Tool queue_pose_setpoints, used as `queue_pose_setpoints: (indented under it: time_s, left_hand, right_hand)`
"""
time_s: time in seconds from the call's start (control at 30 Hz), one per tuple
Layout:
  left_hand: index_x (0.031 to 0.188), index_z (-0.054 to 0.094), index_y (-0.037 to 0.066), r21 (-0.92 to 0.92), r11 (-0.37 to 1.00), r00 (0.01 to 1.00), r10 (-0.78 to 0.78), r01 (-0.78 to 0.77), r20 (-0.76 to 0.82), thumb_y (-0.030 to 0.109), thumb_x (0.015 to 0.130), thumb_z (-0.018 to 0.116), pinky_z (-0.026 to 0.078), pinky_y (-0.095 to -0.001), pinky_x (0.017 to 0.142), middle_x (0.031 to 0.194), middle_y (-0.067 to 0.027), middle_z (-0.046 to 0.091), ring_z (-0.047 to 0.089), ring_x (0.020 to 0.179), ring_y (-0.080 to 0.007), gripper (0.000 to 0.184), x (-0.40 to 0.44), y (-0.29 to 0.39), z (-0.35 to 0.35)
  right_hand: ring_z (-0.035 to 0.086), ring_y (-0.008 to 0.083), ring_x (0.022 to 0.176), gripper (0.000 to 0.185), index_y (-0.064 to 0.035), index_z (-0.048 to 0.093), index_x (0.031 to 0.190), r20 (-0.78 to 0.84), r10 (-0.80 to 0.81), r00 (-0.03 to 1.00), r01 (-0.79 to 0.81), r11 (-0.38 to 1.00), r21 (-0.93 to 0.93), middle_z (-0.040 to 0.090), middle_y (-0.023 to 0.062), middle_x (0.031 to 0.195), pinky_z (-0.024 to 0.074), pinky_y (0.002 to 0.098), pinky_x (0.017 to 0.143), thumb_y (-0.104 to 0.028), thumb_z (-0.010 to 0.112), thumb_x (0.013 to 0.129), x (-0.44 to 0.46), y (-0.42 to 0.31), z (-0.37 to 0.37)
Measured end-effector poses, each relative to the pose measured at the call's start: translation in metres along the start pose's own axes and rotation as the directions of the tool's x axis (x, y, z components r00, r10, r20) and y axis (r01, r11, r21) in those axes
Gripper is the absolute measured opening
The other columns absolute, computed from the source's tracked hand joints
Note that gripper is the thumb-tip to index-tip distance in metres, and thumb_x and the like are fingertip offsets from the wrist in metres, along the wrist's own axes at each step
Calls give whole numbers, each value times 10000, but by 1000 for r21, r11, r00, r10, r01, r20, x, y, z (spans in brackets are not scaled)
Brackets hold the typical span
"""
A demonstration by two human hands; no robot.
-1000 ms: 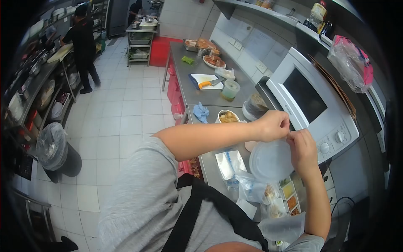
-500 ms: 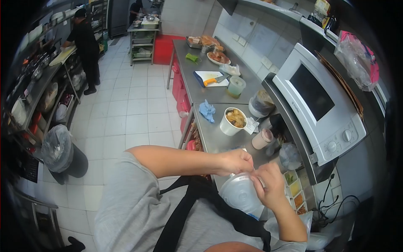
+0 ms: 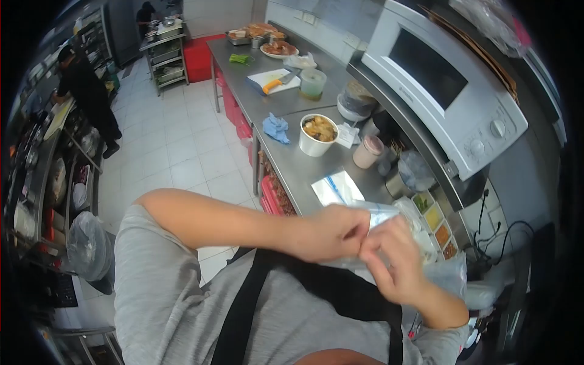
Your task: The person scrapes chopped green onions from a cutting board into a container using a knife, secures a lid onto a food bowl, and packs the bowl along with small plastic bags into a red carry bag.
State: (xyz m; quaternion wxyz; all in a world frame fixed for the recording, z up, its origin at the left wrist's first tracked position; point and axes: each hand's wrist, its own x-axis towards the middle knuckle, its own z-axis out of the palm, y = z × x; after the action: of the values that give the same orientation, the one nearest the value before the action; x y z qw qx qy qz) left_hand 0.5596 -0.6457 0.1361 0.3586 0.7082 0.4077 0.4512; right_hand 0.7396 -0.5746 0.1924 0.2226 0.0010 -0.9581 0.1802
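A white tub point(image 3: 314, 146) of food stands on the counter; nearer, the left hand point(image 3: 333, 232) pinches narrowly, clear plastic point(image 3: 382, 212) shows just behind, and the right hand point(image 3: 396, 258) pinches narrowly too. Grip contents: can't tell. Close fingertip work seems in hand, calling for 2 steady, coordinated pinches.

counter: smooth metal point(image 3: 298, 173) | shirt: matt cloth point(image 3: 158, 274) | tub: smooth, white point(image 3: 314, 146)

Cool, fairly even light, fisheye distortion, blackened corners.
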Motion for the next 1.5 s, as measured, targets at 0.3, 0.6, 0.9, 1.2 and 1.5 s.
queue_pose_setpoints:
  time_s: [0.3, 0.6, 0.9, 1.2, 1.5]
  left_hand:
    - [936, 526, 51, 170, 978, 912, -175, 118, 372, 178, 892, 515, 468, -295, 609, 746, -48, 575, 576, 663, -146, 135, 22, -69, -35]
    - [798, 503, 22, 34, 962, 952, -263, 272, -154, 62, 867, 500, 443, -244, 523, 664, -21, 520, 520, 584, -70, 80, 3, -129, -13]
    - [817, 549, 15, 296, 946, 981, -88, 136, -170, 68, 814, 562, 423, -329, 557, 721, -129, 542, 539, 605, -253, 55, -9, -172, 25]
    - [766, 510, 41, 476, 862, 925, 20, 176, -378, 65, 736, 564, 453, -427, 597, 748, -150, 547, 570, 698, -365, 66, -12, -188, 60]
    - [738, 566, 20, -370, 866, 656, -496, 335, -569, 124, 832, 575, 438, -269, 573, 681, -7, 565, 539, 662, -100, 140, -44, -276, -36]
  right_hand:
    - [477, 174, 691, 194, -146, 627, 863, 98, -349, 932, 360, 864, -353, 472, -21, 724, 354, 309, 602, -146, 605, 671, -6, 94, 43]
    - [534, 124, 604, 146, -46, 594, 831, -357, 530, 769, -472, 848, 243, 580, 28, 690, 436, 254, 550, -153, 690, 801, -28, 111, 127]
    - [603, 250, 622, 142, -16, 577, 860, -160, 673, 723, -548, 699, 459, 625, 132, 709, 461, 339, 591, -158, 571, 868, -65, 132, 191]
    - [594, 346, 659, 165, -39, 576, 835, -201, 838, 507, -738, 543, 401, 594, 188, 729, 452, 407, 604, -181, 492, 826, -90, 123, 204]
    - [565, 148, 792, 120, 6, 517, 639, -465, 672, 576, -508, 740, 440, 623, 118, 849, 442, 276, 682, 12, 515, 758, -159, 115, 76]
